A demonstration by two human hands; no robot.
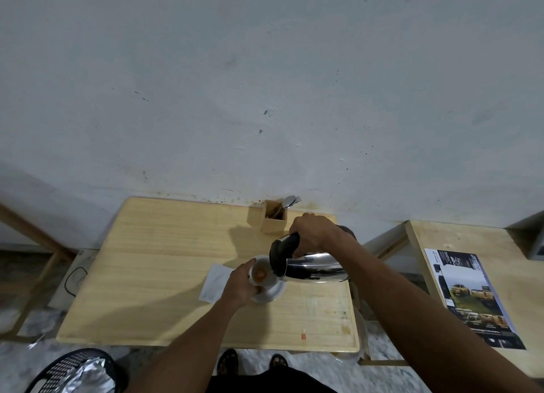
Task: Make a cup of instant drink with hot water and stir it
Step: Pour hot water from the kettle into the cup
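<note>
In the head view, the pale wooden table (164, 275) has bare room to the left; its back edge meets the wall. The right hand (313, 233) wraps the tipped shiny steel kettle (312, 267) by its handle. The left hand (238, 285) grips the small white cup (263, 273), holding orange-brown contents, on a white saucer (272, 292).

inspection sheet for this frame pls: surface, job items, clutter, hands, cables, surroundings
Surface: pale wooden table, against the wall.
Job's things: white cup on white saucer, brownish contents; steel kettle with black handle tilted at the cup; white sachet beside the saucer.
Clutter: wooden cutlery box.
Grippers: left hand steadies the cup; right hand grips the handle.
Cables: black cable left of the table.
Surroundings: printed leaflet on a second table; black basket.
</note>
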